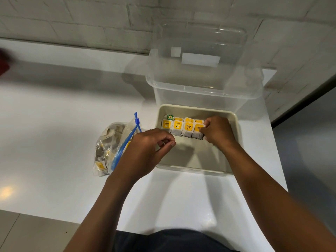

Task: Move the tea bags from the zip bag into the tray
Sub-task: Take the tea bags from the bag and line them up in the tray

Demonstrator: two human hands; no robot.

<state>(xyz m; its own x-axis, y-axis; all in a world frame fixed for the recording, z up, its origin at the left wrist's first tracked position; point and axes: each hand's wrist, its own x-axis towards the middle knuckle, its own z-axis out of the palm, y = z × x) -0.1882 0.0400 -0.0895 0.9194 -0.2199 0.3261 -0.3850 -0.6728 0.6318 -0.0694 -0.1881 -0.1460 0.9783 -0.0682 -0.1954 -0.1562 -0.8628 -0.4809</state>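
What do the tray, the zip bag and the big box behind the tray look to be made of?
Tray: likely hard plastic, matte cream, with rounded moulded corners. Zip bag: thin clear plastic film, crinkled, with a blue slider strip. Box: clear glossy rigid plastic; the wall shows through it.
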